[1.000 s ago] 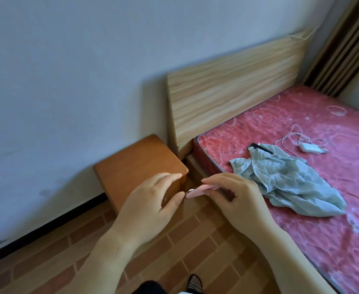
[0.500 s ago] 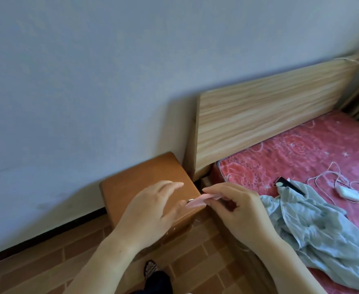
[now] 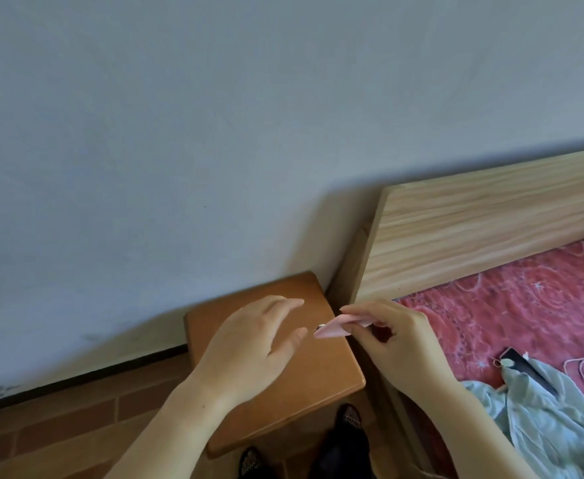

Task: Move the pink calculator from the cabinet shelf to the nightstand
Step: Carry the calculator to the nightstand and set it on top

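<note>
The pink calculator (image 3: 335,327) shows edge-on, a thin pink slab held in my right hand (image 3: 397,344) above the right edge of the orange-brown wooden nightstand (image 3: 321,392). My fingers pinch its right end, so that part is hidden. My left hand (image 3: 252,347) hovers over the nightstand top with fingers apart, its thumb close to the calculator's left tip but holding nothing. The cabinet shelf is out of view.
A pale wooden headboard (image 3: 491,233) and a bed with a red patterned mattress (image 3: 525,316) lie right of the nightstand. A light green cloth (image 3: 553,420) and a dark phone (image 3: 525,371) rest on the bed. The grey wall (image 3: 214,133) stands behind; my shoes (image 3: 349,420) show below.
I have moved closer and over the nightstand. Both hands, with the calculator in the right one, now sit above its top instead of in front of it.
</note>
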A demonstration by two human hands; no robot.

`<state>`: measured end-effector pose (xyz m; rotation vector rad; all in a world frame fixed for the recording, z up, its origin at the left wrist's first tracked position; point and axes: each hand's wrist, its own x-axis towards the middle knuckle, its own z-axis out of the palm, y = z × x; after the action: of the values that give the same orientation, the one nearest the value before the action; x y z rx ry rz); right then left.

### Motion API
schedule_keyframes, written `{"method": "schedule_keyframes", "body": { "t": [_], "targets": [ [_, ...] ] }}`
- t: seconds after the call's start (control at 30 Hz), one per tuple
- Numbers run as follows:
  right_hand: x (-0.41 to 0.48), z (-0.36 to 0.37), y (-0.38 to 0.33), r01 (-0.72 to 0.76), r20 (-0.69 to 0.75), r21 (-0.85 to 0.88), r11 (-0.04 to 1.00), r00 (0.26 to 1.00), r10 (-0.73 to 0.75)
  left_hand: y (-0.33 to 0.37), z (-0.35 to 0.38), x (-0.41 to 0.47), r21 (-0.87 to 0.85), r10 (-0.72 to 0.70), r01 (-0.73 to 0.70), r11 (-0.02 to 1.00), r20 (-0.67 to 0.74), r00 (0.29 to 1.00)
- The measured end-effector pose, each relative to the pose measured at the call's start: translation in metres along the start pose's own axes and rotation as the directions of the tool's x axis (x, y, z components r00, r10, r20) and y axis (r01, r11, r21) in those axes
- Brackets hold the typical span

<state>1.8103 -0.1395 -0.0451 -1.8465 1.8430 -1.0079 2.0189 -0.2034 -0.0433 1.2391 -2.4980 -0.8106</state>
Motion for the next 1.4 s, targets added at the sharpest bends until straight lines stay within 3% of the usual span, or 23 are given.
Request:
{"method": "schedule_keyframes", "body": {
  "t": [0.57, 1.03, 1.27, 1.4],
  "targets": [
    [0.152, 0.060, 0.155, 0.098, 0.397, -0.025, 0.995, 0.914, -0.080, -0.050, 0.059, 0.146, 0.009, -0.357, 0.360, 0.933, -0.104, 0.928],
    [0.158, 0.188, 0.312, 0.118, 0.269, -0.047, 0.992, 0.958, -0.102, -0.154, 0.200, 0.206, -0.037, -0.383, 0.382, 0.923, -0.011, 0.924],
    [0.141, 0.244, 0.384, 0.158, 0.310, -0.101, 0.982, 0.943, -0.120, -0.188, 0.257, 0.218, -0.085, -0.410, 0.408, 0.909, -0.008, 0.912],
    [0.114, 0.261, 0.404, 0.239, 0.425, -0.138, 0.961, 0.891, -0.161, -0.190, 0.281, 0.214, -0.106, -0.440, 0.441, 0.891, 0.033, 0.898]
  ]
}}
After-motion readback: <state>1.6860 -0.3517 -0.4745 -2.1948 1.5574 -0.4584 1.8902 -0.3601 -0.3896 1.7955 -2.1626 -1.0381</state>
